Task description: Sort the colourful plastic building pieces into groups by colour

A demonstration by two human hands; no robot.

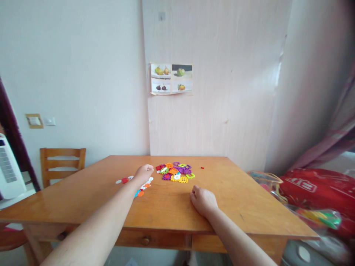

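A heap of colourful plastic interlocking pieces (175, 172) lies on the wooden table (235, 192) toward its far side. My left hand (143, 173) is reached out just left of the heap, fingers curled into a closed fist above a row of white, red and orange pieces (144, 186). Whether it holds a piece is hidden. My right hand (203, 201) rests on the table nearer to me, below and right of the heap, its fingers curled under. A tiny red piece (202, 167) lies apart to the right.
A wooden chair (61, 164) stands at the table's left side, with a white appliance (8, 166) beyond it. Red and clear plastic bags (313, 192) sit to the right. A drawer knob (145, 241) shows in the table's front. Fruit pictures (171, 78) hang on the wall.
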